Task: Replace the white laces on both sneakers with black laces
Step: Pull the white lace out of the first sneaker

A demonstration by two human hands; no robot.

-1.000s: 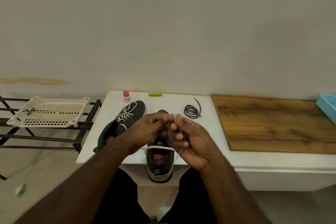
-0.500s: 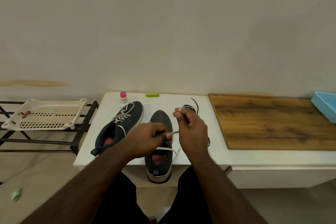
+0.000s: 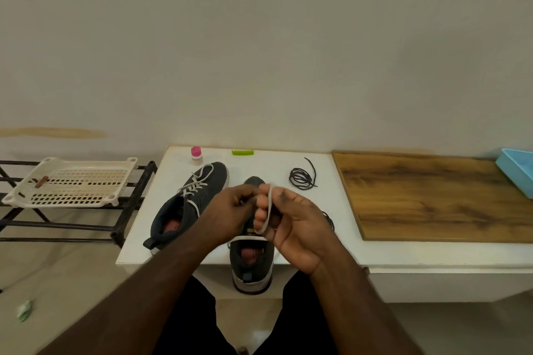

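Observation:
Two dark grey sneakers stand on the white table point(image 3: 288, 164). The left sneaker point(image 3: 190, 204) still carries its white lace. The right sneaker point(image 3: 252, 265) lies under my hands, heel over the table's front edge. A loose white lace point(image 3: 266, 212) is looped round the fingers of my right hand point(image 3: 291, 222), and one strand trails down across the shoe's opening. My left hand point(image 3: 230, 207) pinches the same lace close beside the right hand. A coiled black lace point(image 3: 301, 177) lies on the table behind my right hand. Another dark lace point(image 3: 328, 220) peeks out at my right wrist.
A small pink-capped bottle point(image 3: 196, 155) and a green comb-like item point(image 3: 242, 152) sit at the table's back edge. A wooden board point(image 3: 432, 196) covers the right side, with a blue tray point(image 3: 517, 173) at its far end. A white plastic basket point(image 3: 72, 183) rests on a black rack at left.
My right hand came back toward the left hand above the right sneaker, and the white lace now wraps round its fingers. The left hand rose slightly to meet it.

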